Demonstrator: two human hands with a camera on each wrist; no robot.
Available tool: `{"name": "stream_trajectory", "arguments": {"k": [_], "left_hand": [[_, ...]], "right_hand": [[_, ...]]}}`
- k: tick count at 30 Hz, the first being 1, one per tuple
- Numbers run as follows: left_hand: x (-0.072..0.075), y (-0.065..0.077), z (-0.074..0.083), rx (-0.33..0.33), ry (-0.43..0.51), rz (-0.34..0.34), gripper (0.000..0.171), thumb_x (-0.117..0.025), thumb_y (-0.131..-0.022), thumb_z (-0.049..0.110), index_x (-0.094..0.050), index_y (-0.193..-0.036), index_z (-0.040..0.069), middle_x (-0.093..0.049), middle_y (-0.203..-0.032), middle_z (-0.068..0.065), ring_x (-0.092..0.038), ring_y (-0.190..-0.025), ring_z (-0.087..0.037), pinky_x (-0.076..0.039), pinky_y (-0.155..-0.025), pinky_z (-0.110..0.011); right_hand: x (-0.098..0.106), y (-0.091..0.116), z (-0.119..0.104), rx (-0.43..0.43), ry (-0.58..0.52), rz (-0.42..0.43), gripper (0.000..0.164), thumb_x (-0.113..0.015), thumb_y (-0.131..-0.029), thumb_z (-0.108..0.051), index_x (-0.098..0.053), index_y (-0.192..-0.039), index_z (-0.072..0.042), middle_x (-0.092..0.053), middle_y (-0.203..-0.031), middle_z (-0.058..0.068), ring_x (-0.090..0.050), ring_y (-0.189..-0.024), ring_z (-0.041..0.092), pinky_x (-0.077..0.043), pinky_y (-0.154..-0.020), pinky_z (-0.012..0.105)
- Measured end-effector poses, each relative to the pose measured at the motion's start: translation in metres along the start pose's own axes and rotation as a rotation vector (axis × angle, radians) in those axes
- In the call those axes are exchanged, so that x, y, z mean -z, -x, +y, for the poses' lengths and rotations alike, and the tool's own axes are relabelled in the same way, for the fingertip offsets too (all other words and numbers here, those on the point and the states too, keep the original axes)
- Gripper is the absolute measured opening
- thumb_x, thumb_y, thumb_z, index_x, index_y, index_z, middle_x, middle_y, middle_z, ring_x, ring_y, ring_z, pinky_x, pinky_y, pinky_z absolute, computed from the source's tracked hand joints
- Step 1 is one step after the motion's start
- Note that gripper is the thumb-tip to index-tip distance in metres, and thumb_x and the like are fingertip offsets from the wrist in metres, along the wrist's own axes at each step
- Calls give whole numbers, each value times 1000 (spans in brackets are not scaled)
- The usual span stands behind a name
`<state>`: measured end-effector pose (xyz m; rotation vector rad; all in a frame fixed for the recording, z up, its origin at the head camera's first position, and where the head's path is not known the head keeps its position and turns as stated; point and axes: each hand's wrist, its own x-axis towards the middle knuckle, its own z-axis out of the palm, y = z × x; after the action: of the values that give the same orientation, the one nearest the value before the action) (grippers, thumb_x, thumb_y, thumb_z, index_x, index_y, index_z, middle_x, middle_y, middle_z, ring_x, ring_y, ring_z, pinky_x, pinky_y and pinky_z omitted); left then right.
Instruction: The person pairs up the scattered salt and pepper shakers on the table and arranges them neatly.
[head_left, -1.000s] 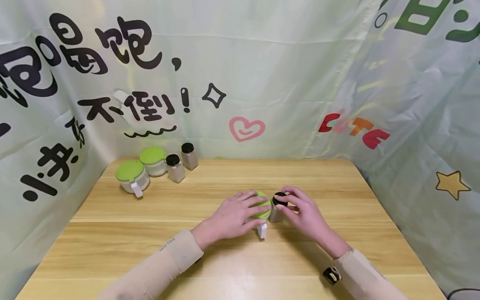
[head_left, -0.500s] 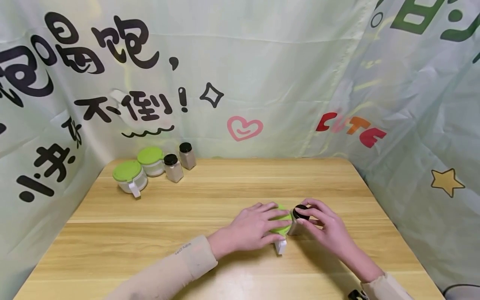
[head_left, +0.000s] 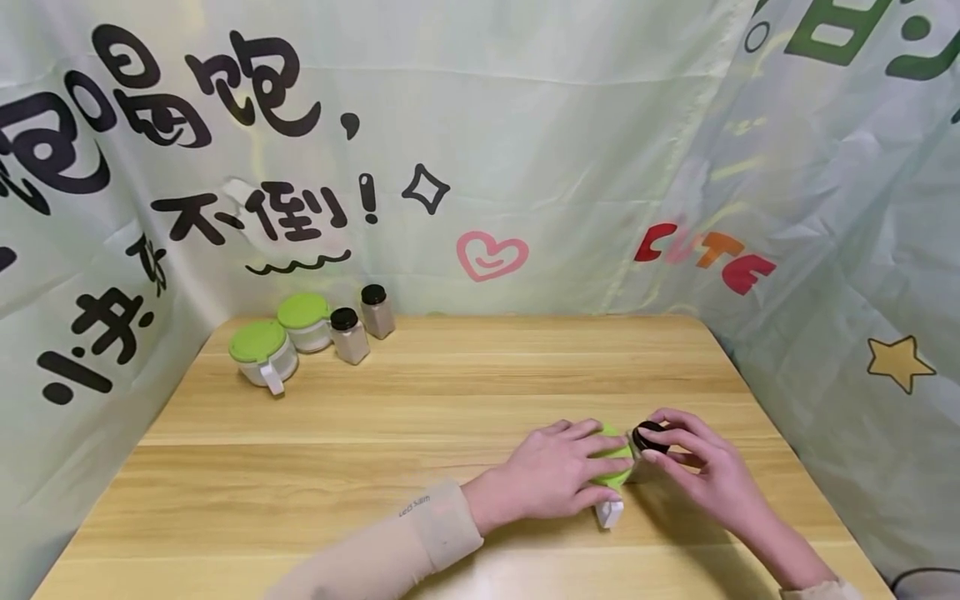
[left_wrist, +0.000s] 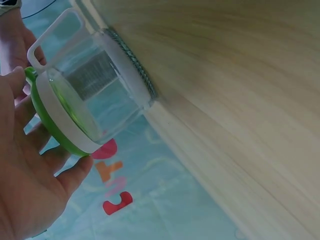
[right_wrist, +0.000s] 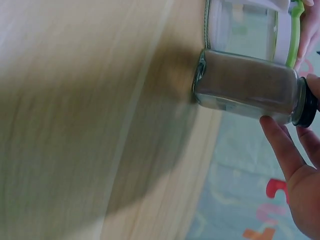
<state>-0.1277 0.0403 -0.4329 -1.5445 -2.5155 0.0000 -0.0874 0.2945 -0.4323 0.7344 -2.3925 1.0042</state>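
1. Enclosing the work at left, back and right, a pale green fabric backdrop (head_left: 585,150) bears black characters, a pink heart (head_left: 492,257) and a yellow star (head_left: 902,364).
2. Beneath everything lies a light wood-grain tabletop (head_left: 420,383).
3. The left hand (head_left: 551,471), in a beige sleeve (head_left: 390,533), arches palm-down with fingers spread and bent about the green-lidded clear round jar (left_wrist: 95,92), holding it by the lid.
4. The right hand (head_left: 708,467), half closed, pinches between thumb and fingers the top of the black-capped square-sided bottle (right_wrist: 245,85).
5. The held jar is upright at the table's right front, its white handle toward the viewer; whether its base rests on the wood is hard to judge.
6. Two similar green-lidded jars (head_left: 262,354) stand at the back left corner.
7. The held bottle, with brownish contents, is upright just to the right of the held jar.
8. Two smaller-looking black-capped bottles (head_left: 350,336) stand beside the corner jars, on their right.
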Motion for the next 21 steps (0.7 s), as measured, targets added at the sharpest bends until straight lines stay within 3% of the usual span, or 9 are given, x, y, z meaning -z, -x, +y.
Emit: {"name": "stream_trajectory", "arguments": {"k": [11,21], "left_hand": [[-2,-31,19,9,8,-48,55,-26,-106,68,-40,-156,50,-29,-166,24,-30,-153,-9,-36,-122,-33],[-1,-40,23,1,11,-60,55,-28,-106,68,-40,-156,49,-30,-166,23,-29,-153,-9,-36,-122,-33]], "right_hand": [[30,15,12,-65,-35,-13,51,-78,-71,28,-78,-111,-4,-63,-122,10,-65,-105,-7,-59,-77,13],[37,19,19,-63,-22,-4,52,-79,-71,26,-78,-112,-5,-64,-122,9,-63,-111,-5,-58,-79,13]]}}
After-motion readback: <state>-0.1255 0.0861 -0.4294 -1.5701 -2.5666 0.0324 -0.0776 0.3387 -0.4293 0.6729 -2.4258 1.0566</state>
